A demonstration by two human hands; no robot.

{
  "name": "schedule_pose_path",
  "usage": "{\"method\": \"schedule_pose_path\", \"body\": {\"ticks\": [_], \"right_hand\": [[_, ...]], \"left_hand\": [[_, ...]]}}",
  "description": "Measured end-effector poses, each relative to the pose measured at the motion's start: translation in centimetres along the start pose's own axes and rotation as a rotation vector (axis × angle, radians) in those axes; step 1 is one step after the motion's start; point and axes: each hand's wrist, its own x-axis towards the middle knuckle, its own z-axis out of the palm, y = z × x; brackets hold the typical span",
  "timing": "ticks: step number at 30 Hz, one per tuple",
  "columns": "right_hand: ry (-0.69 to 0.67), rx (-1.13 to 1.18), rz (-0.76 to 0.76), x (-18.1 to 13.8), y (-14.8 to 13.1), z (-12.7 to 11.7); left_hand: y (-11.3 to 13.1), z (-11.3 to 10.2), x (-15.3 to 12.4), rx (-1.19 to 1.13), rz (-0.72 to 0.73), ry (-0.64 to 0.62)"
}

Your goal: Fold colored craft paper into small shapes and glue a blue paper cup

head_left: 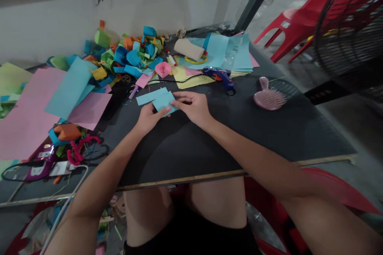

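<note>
My left hand [149,117] and my right hand [193,105] meet over a small piece of light blue paper [164,101] on the black board [209,139]. Both hands pinch the paper at its edges, the left from below, the right from the right side. A second strip of light blue paper [148,96] lies just behind it, touching or tucked under it. The board rests across my lap.
A heap of folded coloured paper shapes [131,55] sits at the back. Pink and blue sheets [60,95] cover the left. A blue glue gun [221,76], a pink hairbrush [267,97] and a paper roll [189,49] lie behind. Red chairs [299,16] and a fan [350,28] stand right.
</note>
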Motion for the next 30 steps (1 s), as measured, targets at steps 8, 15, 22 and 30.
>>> {"method": "schedule_pose_path", "body": {"ticks": [8, 15, 22, 30], "right_hand": [[0.031, 0.043, -0.013, -0.2, -0.1, 0.7], [0.026, 0.059, -0.096, 0.0, 0.2, 0.6], [0.016, -0.365, -0.398, -0.5, -0.9, -0.4], [-0.031, -0.234, -0.414, -1.0, -1.0, 0.1]], "left_hand": [[0.8, -0.1, -0.5, 0.278, 0.111, 0.051], [0.5, -0.4, -0.5, 0.436, 0.15, 0.072], [1.5, -0.4, -1.0, 0.58, 0.457, 0.129], [1.1, -0.2, -0.8, 0.316, 0.279, 0.306]]}}
